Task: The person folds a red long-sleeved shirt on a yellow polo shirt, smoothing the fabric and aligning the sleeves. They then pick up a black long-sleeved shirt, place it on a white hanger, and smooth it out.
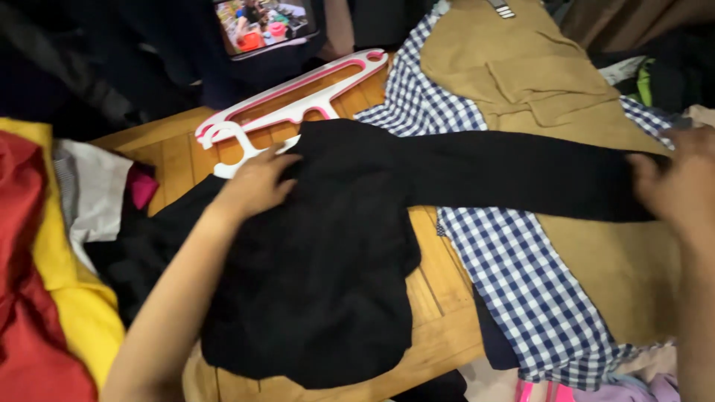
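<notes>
Presently: black top (328,260) flat on table (439,313), sleeve running rightward over checked shirt (514,275). Left hand (257,182) pressed, fingers curled, on shoulder beside hanger (298,104). Right hand (678,182) pinching cuff at far right. Long axis: left–right, between hands.

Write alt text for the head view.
Two bare hands spread a black knit garment on a wooden slatted table: left hand at its shoulder, right hand gripping the sleeve end. A white-and-pink plastic hanger and blue checked shirt lie alongside.
</notes>
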